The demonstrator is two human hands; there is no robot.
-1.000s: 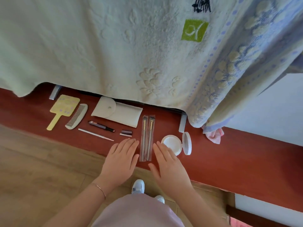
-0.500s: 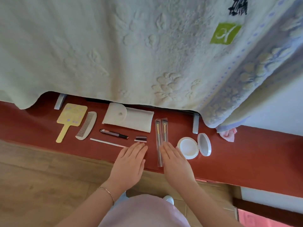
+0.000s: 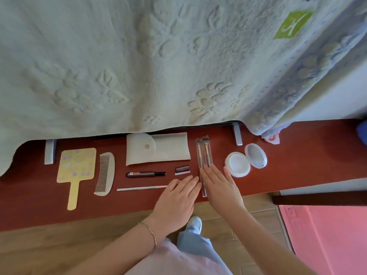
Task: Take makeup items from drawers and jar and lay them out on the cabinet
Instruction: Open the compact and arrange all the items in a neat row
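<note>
Now, step in hand: straightening the two packaged brushes (image 3: 204, 158), as I judge it, with both hands flat on the red tabletop (image 3: 309, 167).
Left hand (image 3: 176, 199): fingers straight and released, grasping nothing, palm down just left of the brush sleeves, tips close to the lower end of the thin pink-tipped stick (image 3: 142, 188).
Right hand (image 3: 220, 186): fingers straight, laid against the right side of the sleeves and partly over their lower end; it presses, it does not clench.
Brushes: lying lengthwise, bristles toward the draped towel (image 3: 139, 62), the lower end between the two hands near the front edge.
Laid out to the left: yellow hand mirror (image 3: 74, 171), comb (image 3: 105, 173), white pouch (image 3: 156, 149), dark pen-like liner (image 3: 146, 174), small dark tube (image 3: 182, 170).
To the right: open powder compact (image 3: 245, 160), just beside the right thumb, not touching as far as I can tell.
Progress: the row looks nearly complete; no drawer or jar is in view.
Next move calls for: a light sideways nudge to square the sleeves with the row, then lifting both hands clear without dragging the slippery plastic or bumping the compact.
</note>
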